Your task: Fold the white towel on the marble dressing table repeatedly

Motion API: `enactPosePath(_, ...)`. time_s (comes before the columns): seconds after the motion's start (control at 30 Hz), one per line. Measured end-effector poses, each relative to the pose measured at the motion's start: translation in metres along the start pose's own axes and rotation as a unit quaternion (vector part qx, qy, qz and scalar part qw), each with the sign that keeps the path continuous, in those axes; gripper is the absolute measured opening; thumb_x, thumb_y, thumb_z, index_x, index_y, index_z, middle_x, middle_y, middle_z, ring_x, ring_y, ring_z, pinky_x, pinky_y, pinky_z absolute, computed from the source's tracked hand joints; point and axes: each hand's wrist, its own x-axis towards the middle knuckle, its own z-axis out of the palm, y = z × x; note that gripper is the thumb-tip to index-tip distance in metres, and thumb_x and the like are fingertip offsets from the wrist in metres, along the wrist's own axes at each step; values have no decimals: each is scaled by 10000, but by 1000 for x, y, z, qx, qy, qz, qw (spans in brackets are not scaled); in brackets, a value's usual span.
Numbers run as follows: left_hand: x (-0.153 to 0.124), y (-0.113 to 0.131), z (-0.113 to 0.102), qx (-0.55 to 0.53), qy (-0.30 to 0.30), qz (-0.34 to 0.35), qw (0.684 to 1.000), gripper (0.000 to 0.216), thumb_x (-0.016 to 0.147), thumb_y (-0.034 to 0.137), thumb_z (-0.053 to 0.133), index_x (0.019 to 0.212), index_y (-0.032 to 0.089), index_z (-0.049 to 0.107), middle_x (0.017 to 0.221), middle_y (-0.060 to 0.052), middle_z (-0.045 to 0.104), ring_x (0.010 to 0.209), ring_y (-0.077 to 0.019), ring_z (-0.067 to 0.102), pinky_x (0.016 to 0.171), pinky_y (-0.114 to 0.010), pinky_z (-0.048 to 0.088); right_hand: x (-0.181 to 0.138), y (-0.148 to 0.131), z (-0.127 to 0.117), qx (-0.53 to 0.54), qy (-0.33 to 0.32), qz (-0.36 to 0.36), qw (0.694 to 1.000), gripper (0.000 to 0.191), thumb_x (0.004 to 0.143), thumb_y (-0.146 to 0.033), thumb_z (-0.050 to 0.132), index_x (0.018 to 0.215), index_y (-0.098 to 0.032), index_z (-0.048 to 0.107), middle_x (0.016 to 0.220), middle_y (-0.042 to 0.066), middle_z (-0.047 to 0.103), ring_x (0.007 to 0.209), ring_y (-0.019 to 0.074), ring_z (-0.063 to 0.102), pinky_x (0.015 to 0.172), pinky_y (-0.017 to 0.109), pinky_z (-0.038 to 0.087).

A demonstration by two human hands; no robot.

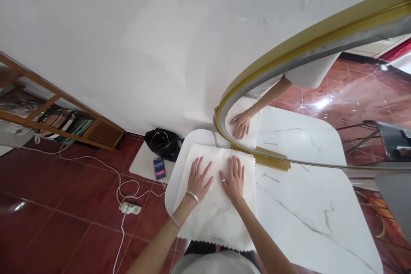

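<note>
A white cloth (221, 218) with scalloped edges lies spread over the left end of a white marble-patterned table (289, 222), its near edge at the table's front by my body. My left hand (198, 180) rests flat on the cloth's upper left part, fingers spread. To its right, my right hand (234, 177) also lies flat on the cloth, the thumb apart from the fingers. Neither hand grips anything. Just beyond the cloth stands a round mirror (250, 72) with a gold frame, showing a reflected hand and arm.
A gold mirror base (272, 162) sits on the table. Left of the table are a black bag (165, 143), a power strip (131, 208) and white cables on the red tiled floor (58, 214). A wooden shelf (58, 102) stands against the white wall (128, 43).
</note>
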Motion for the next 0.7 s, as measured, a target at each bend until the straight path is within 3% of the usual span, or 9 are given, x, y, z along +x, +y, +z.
enactPosePath(0.2, 73, -28, 6, 6, -20, 13, 1000, 579, 898, 518, 461, 1444, 369, 342, 1604, -11, 124, 1466, -320, 66, 1172, -530, 152, 36, -10, 15, -40, -31, 2, 999, 620, 978, -403, 329, 1515, -133, 180, 1553, 141, 254, 1455, 281, 122, 1135, 515, 168)
enactPosePath(0.33, 100, -38, 7, 9, -3, -5, 1000, 550, 913, 520, 420, 1436, 364, 361, 1603, -8, 132, 1469, -311, 55, 1176, -528, 127, 82, -22, 29, -55, -63, 42, 996, 590, 977, -396, 301, 1457, -54, 322, 1487, 196, 367, 1409, 327, 230, 1114, 537, 170)
enactPosePath(0.53, 145, -50, 6, 19, -3, -24, 1000, 525, 916, 520, 409, 1412, 347, 411, 1563, -33, 265, 1452, -306, 155, 1174, -526, 130, 142, -25, 36, -58, -176, 96, 978, 572, 963, -406, 341, 1407, -52, 401, 1347, 239, 515, 1243, 363, 455, 1009, 500, 318)
enactPosePath(0.63, 157, -54, 5, 21, -23, -18, 999, 519, 912, 525, 414, 1397, 341, 434, 1520, -53, 348, 1426, -303, 238, 1169, -526, 139, 151, -21, 37, -61, -173, 101, 978, 581, 959, -417, 350, 1412, -55, 396, 1351, 244, 509, 1240, 367, 455, 1019, 503, 308)
enactPosePath(0.7, 153, -55, 4, 24, -20, -32, 999, 522, 914, 512, 419, 1402, 328, 429, 1537, -66, 318, 1435, -309, 217, 1165, -542, 131, 142, -20, 36, -57, -162, 93, 981, 576, 963, -405, 338, 1429, -69, 379, 1387, 230, 480, 1272, 357, 426, 1044, 506, 285)
